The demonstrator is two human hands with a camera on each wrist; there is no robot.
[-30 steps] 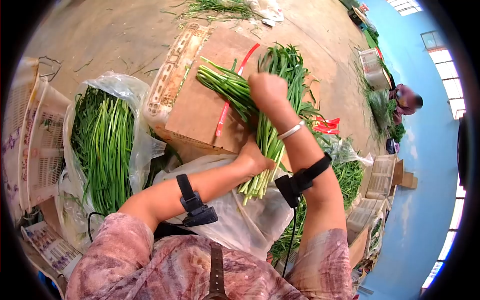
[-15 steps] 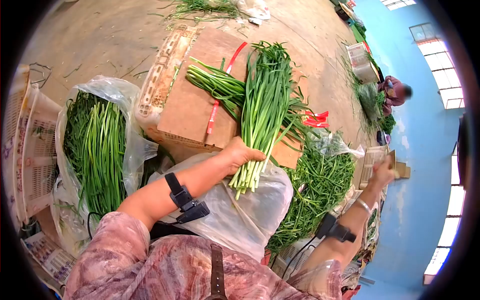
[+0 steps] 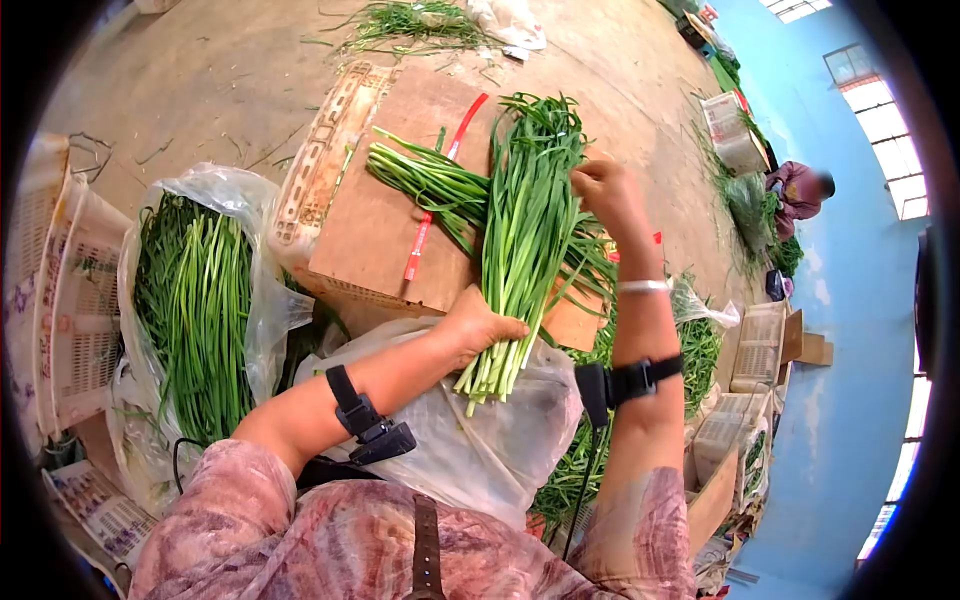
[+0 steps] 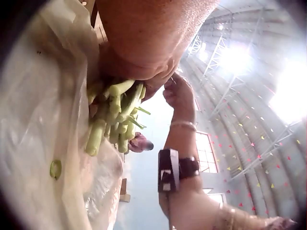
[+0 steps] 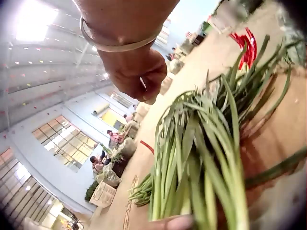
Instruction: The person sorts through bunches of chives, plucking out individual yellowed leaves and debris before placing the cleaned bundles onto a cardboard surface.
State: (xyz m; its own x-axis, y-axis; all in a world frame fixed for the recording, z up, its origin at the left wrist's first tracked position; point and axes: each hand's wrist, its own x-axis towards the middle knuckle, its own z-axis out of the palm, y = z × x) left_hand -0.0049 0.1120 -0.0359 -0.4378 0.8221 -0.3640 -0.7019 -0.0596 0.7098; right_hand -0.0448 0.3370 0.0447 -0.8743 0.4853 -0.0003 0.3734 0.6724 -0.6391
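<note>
A large bunch of garlic chives point(image 3: 525, 230) lies across the brown board point(image 3: 360, 225), its pale cut ends pointing toward me. My left hand point(image 3: 478, 325) grips it near those ends, thumb over the stalks. The stalk ends point(image 4: 115, 115) stick out below that hand in the left wrist view. Beside the leafy tops, to their right, my right hand point(image 3: 612, 200) is raised with its fingers curled. Nothing shows in its fingers in the right wrist view. A smaller bunch point(image 3: 425, 180) lies crosswise partly under the big one, next to a red printed strip point(image 3: 418, 250).
The board sits on a plastic crate point(image 3: 330, 150). A plastic bag of chives point(image 3: 195, 310) stands at left, near stacked baskets point(image 3: 80, 300). White plastic sheeting point(image 3: 450, 430) covers my lap. Loose greens point(image 3: 575, 480) lie at right. Another person point(image 3: 798, 190) works by the blue wall.
My right hand went from over the bunch out to the far right, then came back beside the leafy tops. The left hand keeps gripping the chives near their cut ends.
</note>
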